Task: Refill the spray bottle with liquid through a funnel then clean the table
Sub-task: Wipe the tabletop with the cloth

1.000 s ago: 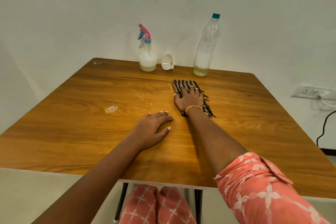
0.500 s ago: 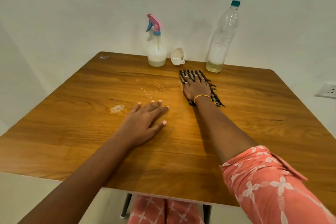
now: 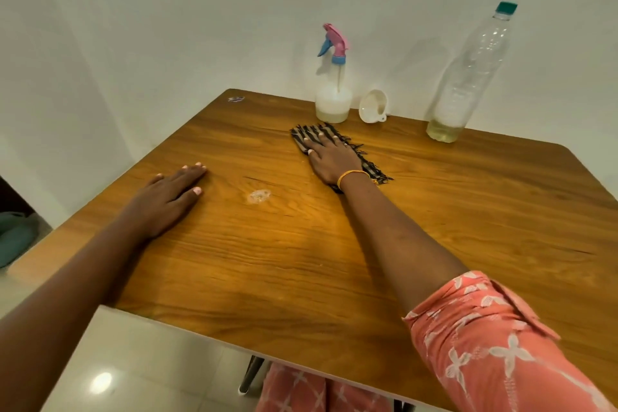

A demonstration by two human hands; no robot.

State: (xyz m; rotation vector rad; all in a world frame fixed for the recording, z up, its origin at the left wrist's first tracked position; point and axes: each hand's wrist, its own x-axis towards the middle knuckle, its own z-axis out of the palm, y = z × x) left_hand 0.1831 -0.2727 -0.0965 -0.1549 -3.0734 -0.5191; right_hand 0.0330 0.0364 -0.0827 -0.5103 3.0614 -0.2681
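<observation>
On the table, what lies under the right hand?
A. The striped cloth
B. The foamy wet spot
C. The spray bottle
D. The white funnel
A: the right hand presses flat on the striped cloth, while the foamy wet spot sits apart, between the two hands.

One spray bottle [image 3: 333,90], one white funnel [image 3: 373,106], one clear plastic bottle [image 3: 468,77] and one striped cloth [image 3: 337,147] sit on one wooden table [image 3: 468,211]. Two hands show: left hand [image 3: 167,197], right hand [image 3: 329,157]. One foamy patch [image 3: 259,196], possibly spilled liquid.
</observation>
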